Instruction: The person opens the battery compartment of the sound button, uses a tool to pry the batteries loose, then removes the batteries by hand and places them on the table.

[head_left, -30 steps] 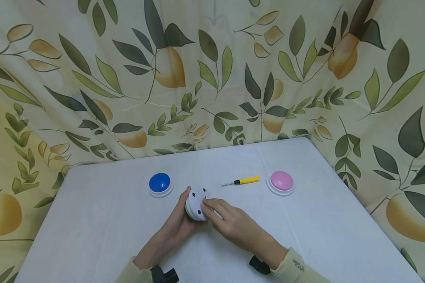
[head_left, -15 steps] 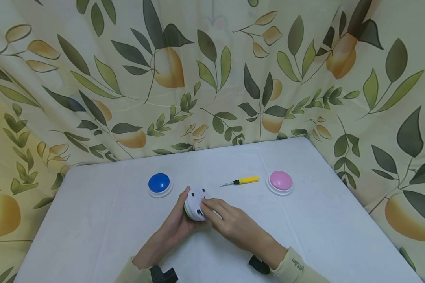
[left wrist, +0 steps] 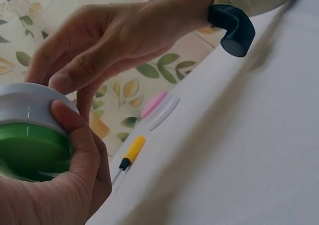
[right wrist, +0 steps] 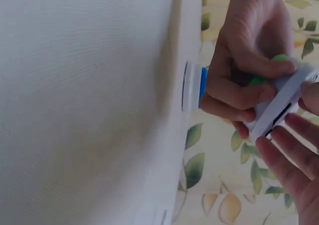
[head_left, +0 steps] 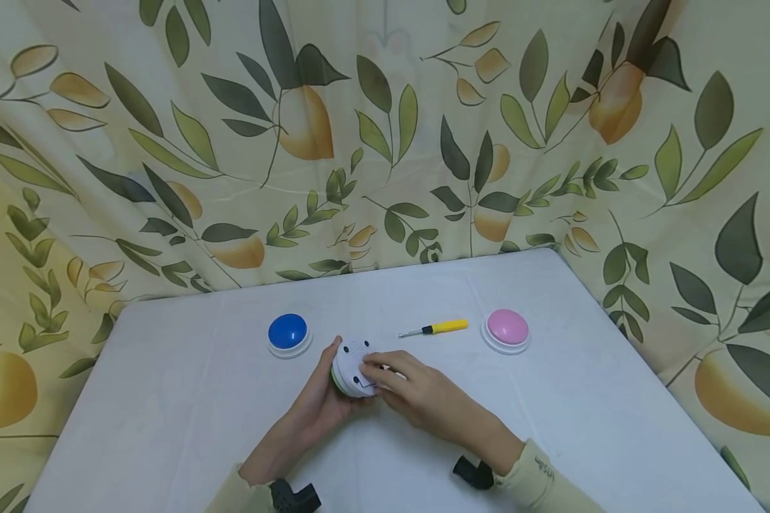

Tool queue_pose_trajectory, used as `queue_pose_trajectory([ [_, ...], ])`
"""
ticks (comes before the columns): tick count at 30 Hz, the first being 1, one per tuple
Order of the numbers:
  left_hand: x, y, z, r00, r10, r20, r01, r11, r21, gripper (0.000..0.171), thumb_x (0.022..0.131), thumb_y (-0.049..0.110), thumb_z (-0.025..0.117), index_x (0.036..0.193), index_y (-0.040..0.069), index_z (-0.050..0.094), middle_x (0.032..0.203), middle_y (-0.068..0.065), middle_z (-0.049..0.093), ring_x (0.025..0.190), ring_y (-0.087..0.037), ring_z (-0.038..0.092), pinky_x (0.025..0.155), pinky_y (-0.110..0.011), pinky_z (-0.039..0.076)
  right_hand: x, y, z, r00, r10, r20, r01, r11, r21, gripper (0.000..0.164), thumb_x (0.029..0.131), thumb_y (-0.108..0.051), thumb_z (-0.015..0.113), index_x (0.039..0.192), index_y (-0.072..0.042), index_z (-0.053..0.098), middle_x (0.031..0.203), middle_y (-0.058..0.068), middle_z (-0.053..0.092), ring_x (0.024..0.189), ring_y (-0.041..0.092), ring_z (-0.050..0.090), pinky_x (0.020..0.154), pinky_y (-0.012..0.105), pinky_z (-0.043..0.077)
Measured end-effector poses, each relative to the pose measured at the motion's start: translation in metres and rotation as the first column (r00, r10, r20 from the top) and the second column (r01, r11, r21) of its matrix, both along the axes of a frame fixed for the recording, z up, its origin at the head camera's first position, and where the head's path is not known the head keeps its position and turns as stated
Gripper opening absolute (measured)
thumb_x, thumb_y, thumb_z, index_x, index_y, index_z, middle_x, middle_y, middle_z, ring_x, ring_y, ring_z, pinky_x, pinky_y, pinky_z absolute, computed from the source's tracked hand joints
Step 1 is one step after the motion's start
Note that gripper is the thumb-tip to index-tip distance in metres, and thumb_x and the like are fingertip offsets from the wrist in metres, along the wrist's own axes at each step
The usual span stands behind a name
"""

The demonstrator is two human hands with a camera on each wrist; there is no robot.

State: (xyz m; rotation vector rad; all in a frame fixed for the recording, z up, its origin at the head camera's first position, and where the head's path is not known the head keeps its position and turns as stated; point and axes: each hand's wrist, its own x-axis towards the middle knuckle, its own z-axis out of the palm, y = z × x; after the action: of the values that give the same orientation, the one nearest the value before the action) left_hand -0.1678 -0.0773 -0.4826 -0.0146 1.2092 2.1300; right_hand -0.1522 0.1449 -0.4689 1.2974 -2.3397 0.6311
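Note:
A push button with a green dome and a white base [head_left: 353,370] is held tilted above the table, its underside facing up. Black dots and a cluster of small holes mark that underside. My left hand [head_left: 324,399] grips the button round its side, with the green dome [left wrist: 35,150] toward the palm in the left wrist view. On the underside rest the thumb and fingertips of my right hand [head_left: 430,399]. A thin dark line shows on the base beside them. I cannot tell whether the right fingers pinch a part of it.
Behind the hands stand a blue push button [head_left: 288,332] at left and a pink push button [head_left: 507,328] at right. A screwdriver with a yellow handle [head_left: 449,326] lies between them on the white table [head_left: 167,399]. A patterned curtain [head_left: 385,214] hangs behind the table.
The button has shifted slightly left in the head view. My right hand has changed its finger position on the underside, and a dark line beside the lower black dot shows more clearly.

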Motion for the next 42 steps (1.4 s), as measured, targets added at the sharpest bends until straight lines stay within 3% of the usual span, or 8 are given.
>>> queue_pose_trajectory([
  [3, 0.001, 0.0, 0.0, 1.0, -0.02, 0.007, 0.02, 1.0, 0.024, 0.08, 0.106, 0.07, 0.03, 0.166, 0.02, 0.012, 0.144, -0.009, 0.043, 0.118, -0.016, 0.054, 0.094, -0.03, 0.054, -0.004, 0.004, -0.003, 0.995, 0.029, 0.097, -0.025, 0.999, -0.048, 0.053, 0.095, -0.012, 0.077, 0.145, -0.016, 0.06, 0.145, 0.003, 0.059, 0.134, 0.019, 0.06, 0.106, 0.031, 0.054],
  [5, 0.001, 0.0, 0.0, 0.999, -0.028, 0.016, 0.027, 0.999, 0.029, 0.079, 0.106, 0.069, 0.03, 0.165, 0.02, 0.013, 0.142, -0.009, 0.044, 0.117, -0.016, 0.055, 0.092, -0.03, 0.054, -0.006, 0.006, -0.004, 0.992, 0.052, 0.118, -0.044, 0.996, -0.074, 0.049, 0.096, -0.014, 0.075, 0.143, -0.016, 0.061, 0.143, 0.002, 0.06, 0.133, 0.018, 0.06, 0.106, 0.032, 0.055],
  [14, 0.002, 0.003, -0.002, 0.999, -0.04, 0.036, 0.038, 0.998, 0.04, 0.077, 0.106, 0.069, 0.031, 0.162, 0.019, 0.019, 0.136, -0.009, 0.047, 0.111, -0.017, 0.058, 0.086, -0.027, 0.055, -0.014, 0.011, -0.012, 0.993, 0.115, -0.004, -0.115, 0.987, -0.114, 0.037, 0.101, -0.02, 0.07, 0.137, -0.015, 0.066, 0.134, 0.001, 0.064, 0.125, 0.014, 0.062, 0.106, 0.023, 0.052],
  [20, 0.003, 0.003, -0.001, 0.999, -0.035, 0.028, 0.035, 0.999, 0.023, 0.079, 0.105, 0.07, 0.03, 0.164, 0.019, 0.017, 0.139, -0.012, 0.045, 0.11, -0.018, 0.059, 0.082, -0.026, 0.056, -0.017, 0.012, -0.014, 0.98, 0.156, -0.12, -0.173, 0.973, -0.151, 0.034, 0.098, -0.009, 0.072, 0.132, -0.008, 0.069, 0.126, 0.004, 0.069, 0.116, 0.016, 0.067, 0.104, 0.023, 0.054],
  [25, 0.003, 0.003, -0.001, 0.999, -0.041, 0.025, 0.041, 0.999, 0.008, 0.077, 0.105, 0.071, 0.03, 0.163, 0.022, 0.019, 0.138, -0.012, 0.047, 0.11, -0.018, 0.06, 0.081, -0.025, 0.057, -0.019, 0.013, -0.015, 0.973, 0.171, -0.155, -0.198, 0.963, -0.183, 0.03, 0.099, -0.005, 0.067, 0.129, -0.004, 0.07, 0.123, 0.006, 0.071, 0.113, 0.017, 0.069, 0.103, 0.022, 0.054],
  [30, 0.003, 0.004, -0.001, 0.999, -0.047, 0.026, 0.047, 0.999, 0.001, 0.076, 0.105, 0.07, 0.031, 0.163, 0.021, 0.018, 0.138, -0.013, 0.047, 0.111, -0.018, 0.059, 0.082, -0.025, 0.056, -0.019, 0.013, -0.015, 0.976, 0.178, -0.128, -0.203, 0.953, -0.223, 0.028, 0.1, -0.003, 0.066, 0.127, -0.001, 0.069, 0.122, 0.007, 0.071, 0.111, 0.017, 0.07, 0.102, 0.021, 0.055],
  [42, 0.003, 0.004, -0.001, 0.998, -0.058, 0.022, 0.058, 0.998, 0.009, 0.078, 0.106, 0.069, 0.029, 0.165, 0.019, 0.015, 0.139, -0.015, 0.046, 0.112, -0.02, 0.06, 0.082, -0.026, 0.057, -0.017, 0.011, -0.013, 0.988, 0.156, 0.02, -0.142, 0.939, -0.314, 0.05, 0.081, 0.016, 0.077, 0.126, -0.004, 0.07, 0.12, 0.007, 0.072, 0.11, 0.02, 0.071, 0.101, 0.019, 0.054],
])
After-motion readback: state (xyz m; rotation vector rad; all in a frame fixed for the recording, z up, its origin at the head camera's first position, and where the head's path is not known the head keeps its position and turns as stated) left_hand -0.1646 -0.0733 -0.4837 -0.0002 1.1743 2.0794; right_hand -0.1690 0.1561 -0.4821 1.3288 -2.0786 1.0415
